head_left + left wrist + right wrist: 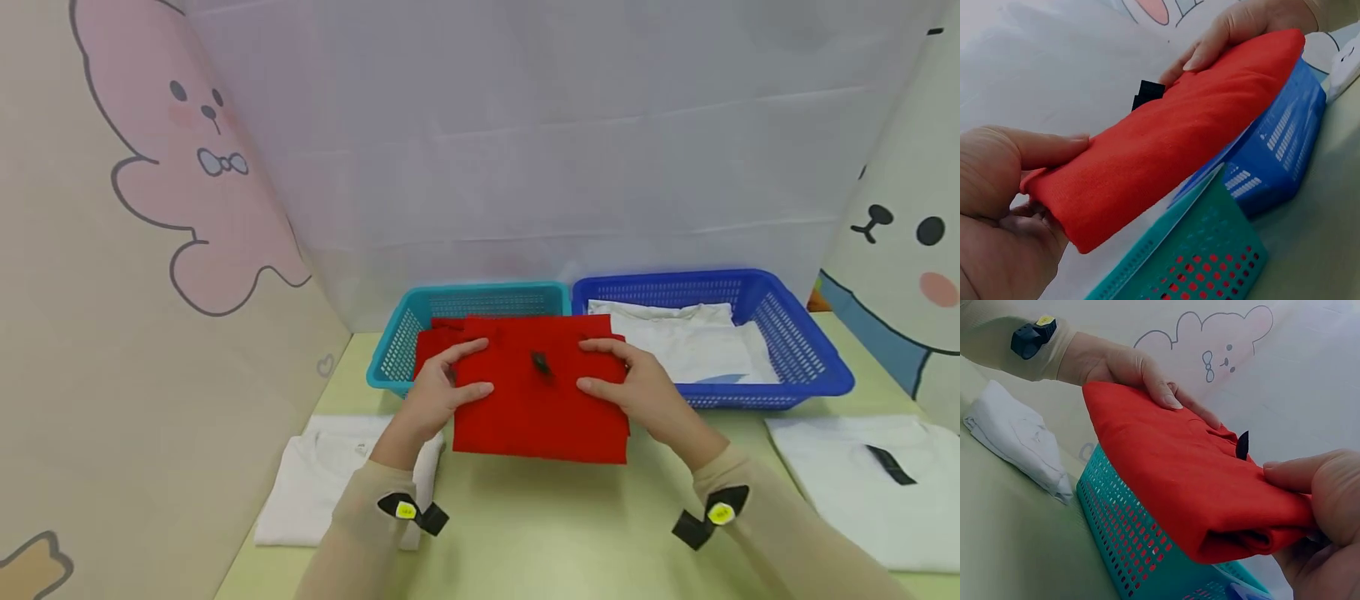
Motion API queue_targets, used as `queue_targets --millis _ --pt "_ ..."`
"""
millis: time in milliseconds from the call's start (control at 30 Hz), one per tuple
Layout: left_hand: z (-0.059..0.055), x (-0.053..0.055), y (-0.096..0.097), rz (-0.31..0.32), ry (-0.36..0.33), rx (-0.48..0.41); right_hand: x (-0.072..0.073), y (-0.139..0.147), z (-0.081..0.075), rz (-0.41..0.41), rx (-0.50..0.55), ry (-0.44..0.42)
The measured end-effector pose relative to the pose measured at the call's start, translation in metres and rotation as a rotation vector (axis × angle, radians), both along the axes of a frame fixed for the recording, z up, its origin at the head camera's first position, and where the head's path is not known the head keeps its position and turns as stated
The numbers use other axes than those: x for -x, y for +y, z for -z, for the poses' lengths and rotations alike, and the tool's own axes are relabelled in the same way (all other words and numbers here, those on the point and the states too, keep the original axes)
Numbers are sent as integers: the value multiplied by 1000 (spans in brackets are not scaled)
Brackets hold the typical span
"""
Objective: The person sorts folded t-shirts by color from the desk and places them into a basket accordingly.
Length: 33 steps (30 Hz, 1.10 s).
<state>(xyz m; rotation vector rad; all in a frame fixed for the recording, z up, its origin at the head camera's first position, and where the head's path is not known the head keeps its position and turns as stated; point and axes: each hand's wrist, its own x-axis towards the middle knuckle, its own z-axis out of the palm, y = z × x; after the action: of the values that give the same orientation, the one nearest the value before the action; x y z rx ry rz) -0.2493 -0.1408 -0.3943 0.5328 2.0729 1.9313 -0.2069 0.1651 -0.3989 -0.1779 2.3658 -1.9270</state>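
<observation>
A folded red garment (540, 417) with a small black tag (540, 362) hangs in the air between both hands, in front of the teal basket (390, 342). At its left side my left hand (438, 387) grips it, thumb and fingers on the upper face and the rest curled beneath. My right hand (645, 392) holds the opposite side the same way, its thumb (1297, 472) on top in the right wrist view. More red cloth (427, 346) lies inside the teal basket, partly hidden behind the held garment.
Right of the teal basket stands a blue basket (813, 358) holding folded white cloth (675, 333). A folded white garment (322, 475) lies on the table at the left. Another white shirt (847, 492) with a black label lies at the right. Walls border the table's left and back.
</observation>
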Motion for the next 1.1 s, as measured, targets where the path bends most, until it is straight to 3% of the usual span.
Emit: queue_targets --millis 133,267,533,767,1100 --pt "-4 27 -12 -2 -27 -33 28 -13 -6 -6 30 5" --pt "-7 52 -23 6 -99 -79 54 -27 -7 -9 43 -1" --pt "-7 91 -40 -38 -155 -54 101 -49 1 25 19 22" --pt "-4 111 -42 -102 -153 -52 120 -62 0 37 83 -17" --pt "4 121 -38 -172 -72 40 131 -65 2 67 77 -42"
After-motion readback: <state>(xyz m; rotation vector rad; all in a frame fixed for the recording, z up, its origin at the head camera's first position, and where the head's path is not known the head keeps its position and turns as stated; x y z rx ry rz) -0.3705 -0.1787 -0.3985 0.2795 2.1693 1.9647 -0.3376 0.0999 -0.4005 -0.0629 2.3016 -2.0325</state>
